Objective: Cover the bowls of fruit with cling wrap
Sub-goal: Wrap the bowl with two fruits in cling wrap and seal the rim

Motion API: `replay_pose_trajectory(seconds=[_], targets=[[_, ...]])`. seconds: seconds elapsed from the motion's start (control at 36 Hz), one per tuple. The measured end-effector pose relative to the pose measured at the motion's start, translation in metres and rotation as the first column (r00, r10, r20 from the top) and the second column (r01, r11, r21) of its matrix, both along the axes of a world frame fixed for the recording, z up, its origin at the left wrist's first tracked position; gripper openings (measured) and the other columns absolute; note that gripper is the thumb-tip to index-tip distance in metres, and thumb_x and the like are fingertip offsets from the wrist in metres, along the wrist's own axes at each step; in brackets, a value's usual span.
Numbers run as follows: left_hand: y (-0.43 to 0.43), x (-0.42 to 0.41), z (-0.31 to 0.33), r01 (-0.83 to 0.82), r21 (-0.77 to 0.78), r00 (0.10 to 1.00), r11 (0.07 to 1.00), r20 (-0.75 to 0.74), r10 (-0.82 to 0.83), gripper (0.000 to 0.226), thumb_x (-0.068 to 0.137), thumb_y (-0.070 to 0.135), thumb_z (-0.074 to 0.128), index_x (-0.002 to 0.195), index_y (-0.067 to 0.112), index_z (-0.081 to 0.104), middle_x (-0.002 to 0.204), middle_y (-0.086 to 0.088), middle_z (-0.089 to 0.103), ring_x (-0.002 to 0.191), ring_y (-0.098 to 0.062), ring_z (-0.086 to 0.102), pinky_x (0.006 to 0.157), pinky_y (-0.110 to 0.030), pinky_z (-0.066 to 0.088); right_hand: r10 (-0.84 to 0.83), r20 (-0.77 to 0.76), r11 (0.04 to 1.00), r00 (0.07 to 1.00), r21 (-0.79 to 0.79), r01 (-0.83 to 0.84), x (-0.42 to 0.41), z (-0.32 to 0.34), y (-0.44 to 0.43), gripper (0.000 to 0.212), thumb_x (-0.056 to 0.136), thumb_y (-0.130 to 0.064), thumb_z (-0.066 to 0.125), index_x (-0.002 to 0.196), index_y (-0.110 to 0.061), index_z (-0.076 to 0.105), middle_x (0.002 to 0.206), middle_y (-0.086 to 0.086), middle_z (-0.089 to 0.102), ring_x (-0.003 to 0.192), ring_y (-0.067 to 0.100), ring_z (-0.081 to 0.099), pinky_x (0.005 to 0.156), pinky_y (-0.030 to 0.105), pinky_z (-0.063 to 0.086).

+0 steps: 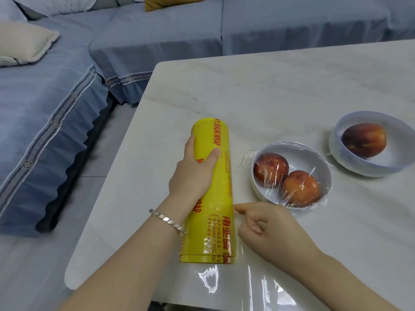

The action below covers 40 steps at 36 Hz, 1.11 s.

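Note:
A yellow cling wrap roll [221,176] lies lengthwise on the marble table [280,90]. My left hand [194,169] grips its middle from the left, thumb over the top. My right hand [269,230] sits just right of the roll's near end, fingers curled, pinching the clear film edge [241,245] that trails toward me. A white bowl [258,187] with two red-orange fruits [301,187] is covered in cling wrap. Farther right, a second white bowl [336,142] holds one fruit [363,139]; I see no film over it.
A blue-covered sofa [67,108] wraps around the table's left and far sides, with a cream cushion [22,41] and a mustard cushion [170,2]. The table's rounded left corner [74,277] is near my left forearm.

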<state>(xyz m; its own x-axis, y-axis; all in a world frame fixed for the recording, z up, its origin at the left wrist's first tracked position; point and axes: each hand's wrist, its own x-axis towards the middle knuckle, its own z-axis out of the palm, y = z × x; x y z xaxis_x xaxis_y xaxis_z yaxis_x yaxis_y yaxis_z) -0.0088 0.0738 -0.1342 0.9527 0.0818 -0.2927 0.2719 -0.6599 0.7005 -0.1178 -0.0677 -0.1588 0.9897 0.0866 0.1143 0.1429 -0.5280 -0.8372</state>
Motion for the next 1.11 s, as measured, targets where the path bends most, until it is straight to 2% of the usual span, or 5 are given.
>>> replay_pose_trajectory(seconds=[0.53,0.75,0.89,1.0,1.11], targets=[[0.006,0.001,-0.002,-0.030,-0.175,0.999,0.984,0.019,0.034,0.068,0.086,0.061,0.048,0.144,0.043,0.017,0.136,0.007,0.049,0.116,-0.025,0.054,0.100,-0.046,0.043,-0.186,-0.101,0.878,0.977,0.430,0.212,-0.004,0.062,-0.031,0.055,0.076,-0.062,0.044,0.050,-0.015,0.056,0.058,0.011,0.057,0.069,0.029,0.052,0.074,0.037,0.040],[0.009,0.002,-0.003,-0.041,-0.221,0.999,0.974,0.006,0.044,0.068,0.086,0.060,0.049,0.144,0.042,0.019,0.131,0.008,0.050,0.114,-0.025,0.054,0.100,-0.045,0.043,0.147,-0.230,0.493,0.962,0.860,0.130,-0.007,0.076,-0.051,0.069,0.046,-0.076,0.066,0.042,-0.021,0.025,0.049,0.007,0.045,0.056,0.020,0.052,0.060,0.019,0.048],[0.011,0.002,-0.001,-0.058,-0.265,0.998,0.962,0.002,0.061,0.065,0.088,0.055,0.050,0.144,0.040,0.021,0.118,0.010,0.047,0.104,-0.021,0.054,0.096,-0.039,0.045,0.097,-0.329,0.990,0.939,0.128,-0.058,0.007,0.067,-0.055,0.063,0.041,-0.082,0.063,0.043,-0.019,0.054,0.058,0.007,0.052,0.052,-0.002,0.055,0.073,0.031,0.043],[0.009,0.001,0.001,-0.049,-0.260,0.999,0.964,-0.007,0.049,0.067,0.089,0.053,0.051,0.145,0.038,0.018,0.114,0.009,0.047,0.104,-0.023,0.055,0.093,-0.037,0.045,0.305,-0.351,0.807,0.885,-0.398,-0.436,-0.014,0.078,-0.043,0.053,0.070,-0.054,0.066,0.119,-0.044,0.047,0.107,-0.025,0.054,0.105,-0.007,0.046,0.097,0.012,0.034],[0.015,0.003,0.002,-0.082,-0.284,0.992,0.955,-0.120,0.049,0.070,0.085,0.048,0.059,0.143,0.022,0.029,0.120,0.002,0.054,0.100,-0.023,0.058,0.086,-0.036,0.047,0.416,-0.477,0.842,0.774,-0.120,-0.526,-0.014,0.091,-0.040,0.081,0.068,-0.046,0.074,0.122,-0.062,0.017,0.113,-0.030,0.053,0.106,-0.011,0.047,0.092,0.008,0.038]])
